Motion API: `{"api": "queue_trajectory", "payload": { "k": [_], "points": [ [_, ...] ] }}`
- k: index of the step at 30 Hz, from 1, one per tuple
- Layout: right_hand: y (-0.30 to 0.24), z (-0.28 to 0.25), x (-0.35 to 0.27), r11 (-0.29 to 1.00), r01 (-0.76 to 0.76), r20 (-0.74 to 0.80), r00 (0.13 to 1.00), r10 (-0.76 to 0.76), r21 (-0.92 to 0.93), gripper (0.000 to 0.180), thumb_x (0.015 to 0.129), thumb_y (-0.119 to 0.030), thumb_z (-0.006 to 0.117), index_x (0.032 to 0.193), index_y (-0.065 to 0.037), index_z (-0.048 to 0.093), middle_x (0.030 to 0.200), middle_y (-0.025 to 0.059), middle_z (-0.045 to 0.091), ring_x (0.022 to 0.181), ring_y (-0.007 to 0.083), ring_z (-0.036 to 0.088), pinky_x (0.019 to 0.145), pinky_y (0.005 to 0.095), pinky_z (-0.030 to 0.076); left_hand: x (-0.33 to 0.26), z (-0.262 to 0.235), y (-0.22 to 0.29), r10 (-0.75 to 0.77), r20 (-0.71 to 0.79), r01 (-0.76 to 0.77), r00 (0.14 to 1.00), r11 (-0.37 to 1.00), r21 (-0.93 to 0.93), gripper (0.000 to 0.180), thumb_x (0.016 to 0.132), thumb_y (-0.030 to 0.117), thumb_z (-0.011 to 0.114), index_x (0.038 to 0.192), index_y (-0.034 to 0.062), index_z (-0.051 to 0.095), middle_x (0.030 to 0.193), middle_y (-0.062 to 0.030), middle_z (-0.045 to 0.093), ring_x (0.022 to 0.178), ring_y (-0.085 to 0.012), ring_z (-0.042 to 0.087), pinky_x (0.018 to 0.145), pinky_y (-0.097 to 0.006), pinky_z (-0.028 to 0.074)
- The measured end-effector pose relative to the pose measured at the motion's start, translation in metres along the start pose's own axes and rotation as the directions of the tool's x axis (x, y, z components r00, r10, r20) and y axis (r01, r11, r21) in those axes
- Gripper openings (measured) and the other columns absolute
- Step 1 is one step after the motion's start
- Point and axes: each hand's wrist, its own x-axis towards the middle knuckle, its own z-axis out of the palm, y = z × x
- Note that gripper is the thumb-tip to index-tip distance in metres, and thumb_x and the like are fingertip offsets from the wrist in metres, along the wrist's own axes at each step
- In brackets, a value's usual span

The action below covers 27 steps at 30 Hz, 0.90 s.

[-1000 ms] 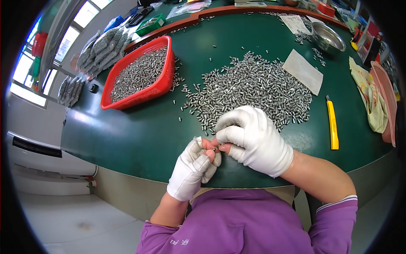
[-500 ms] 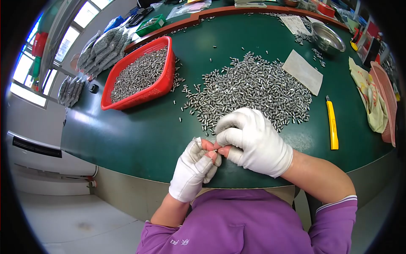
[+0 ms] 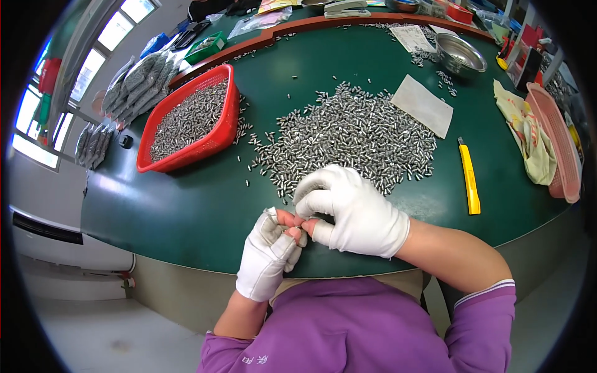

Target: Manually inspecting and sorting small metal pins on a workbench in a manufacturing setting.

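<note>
Both hands wear white gloves with the fingertips cut off. My left hand (image 3: 268, 252) and my right hand (image 3: 349, 208) meet at the near edge of the round green table (image 3: 186, 211). Their bare fingertips pinch together around something tiny and metallic, mostly hidden between them. Just beyond my right hand spreads a large heap of small silver metal pins (image 3: 354, 133). A red plastic basket (image 3: 189, 121) filled with the same pins stands at the left of the heap.
A yellow utility knife (image 3: 469, 178) lies right of the heap, with a paper sheet (image 3: 423, 104) behind it. A steel bowl (image 3: 459, 55), a yellowish cloth (image 3: 528, 137) and a pink tray (image 3: 556, 140) sit far right. Clear bags of parts (image 3: 134, 87) lie far left.
</note>
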Motion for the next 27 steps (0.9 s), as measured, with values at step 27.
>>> {"api": "queue_trajectory", "payload": {
  "k": [27],
  "points": [
    [-0.01,-0.114,-0.106,0.027,-0.766,-0.636,0.553,0.537,-0.643,0.056,0.079,-0.029,0.078,0.127,-0.007,0.058,0.109,0.0137,0.062,0.097,0.0331,0.064,0.08,0.0426,0.054,-0.01,0.002,-0.01,0.47,0.144,-0.325,0.871,0.33,0.886,0.01,0.081,0.001,0.071,0.086,0.0022,0.062,0.068,-0.0078,0.058,0.054,-0.0148,0.053,0.056,-0.028,0.046]
  ]
}}
